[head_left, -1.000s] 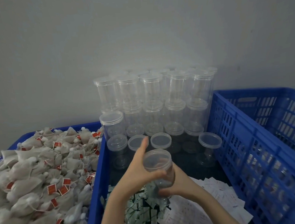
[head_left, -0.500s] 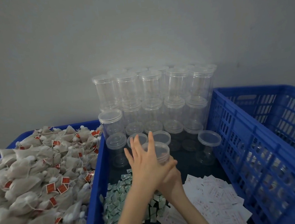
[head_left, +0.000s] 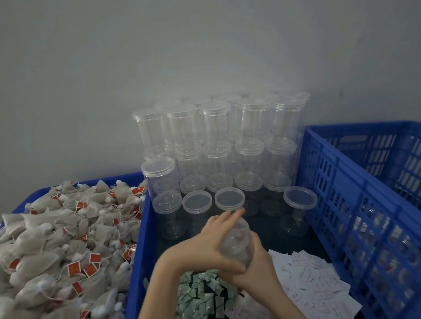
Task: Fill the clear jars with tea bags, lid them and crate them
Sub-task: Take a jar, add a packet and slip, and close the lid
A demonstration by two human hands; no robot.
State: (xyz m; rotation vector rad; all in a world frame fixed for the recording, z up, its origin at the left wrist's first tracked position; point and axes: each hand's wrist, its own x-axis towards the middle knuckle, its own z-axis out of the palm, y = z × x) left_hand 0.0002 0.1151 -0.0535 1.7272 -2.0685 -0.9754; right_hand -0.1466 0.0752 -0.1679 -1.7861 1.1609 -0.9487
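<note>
Hands meet over the middle blue crate [head_left: 137, 260]: the left hand [head_left: 206, 245] has dropped from its raised, fingers-up pose half a second ago and now lies over the clear jar [head_left: 236, 245], thumb curled round its near side. The right hand [head_left: 256, 269] grasps the jar from below. The jar now tilts, blurred. Behind it stand stacked lidded jars [head_left: 218, 143]; tea bags [head_left: 60, 246] fill the left crate.
</note>
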